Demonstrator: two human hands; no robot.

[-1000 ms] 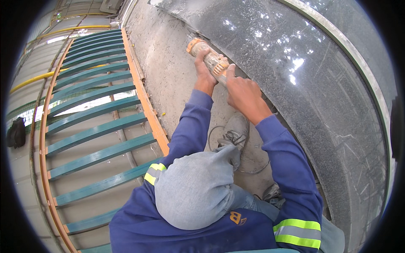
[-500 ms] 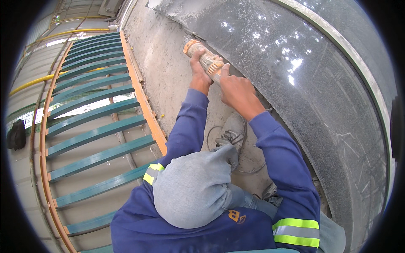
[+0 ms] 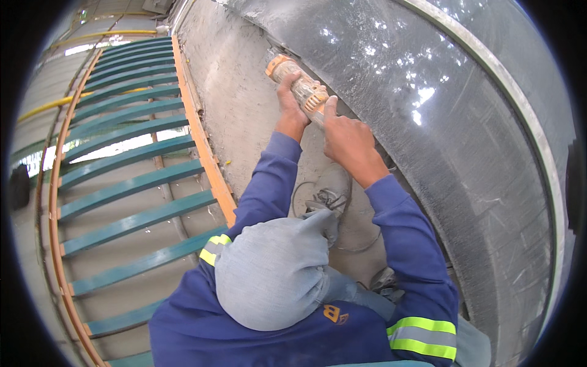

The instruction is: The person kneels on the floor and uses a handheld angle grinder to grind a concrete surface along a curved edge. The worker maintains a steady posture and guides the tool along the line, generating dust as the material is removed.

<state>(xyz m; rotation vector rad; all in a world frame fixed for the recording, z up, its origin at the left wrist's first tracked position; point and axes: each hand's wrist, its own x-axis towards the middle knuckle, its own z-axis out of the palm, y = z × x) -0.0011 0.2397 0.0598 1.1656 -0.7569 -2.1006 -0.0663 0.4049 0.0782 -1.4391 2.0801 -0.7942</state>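
A dust-caked orange power tool, which looks like an angle grinder (image 3: 301, 89), lies across both my hands beside the edge of a large dark glossy slab (image 3: 428, 122). My left hand (image 3: 291, 109) wraps round the middle of its body from the left side. At the rear end my right hand (image 3: 350, 139) grips it, with a finger stretched along the casing. The tool's front end points up and left, close to the slab's lower edge; its working end is too small and dusty to make out.
To the left stands a long rack with teal slats (image 3: 142, 160) and orange side rails (image 3: 202, 137). Beneath my arms lies a dusty concrete floor (image 3: 229, 92), with a dusty shoe (image 3: 333, 189) and a thin looped cord (image 3: 295, 194) on it. A pale strip (image 3: 520, 104) edges the slab's far side.
My view has shifted slightly, so the rack appears a little farther left and higher. Both hands keep their hold on the grinder, which has hardly moved along the slab's edge.
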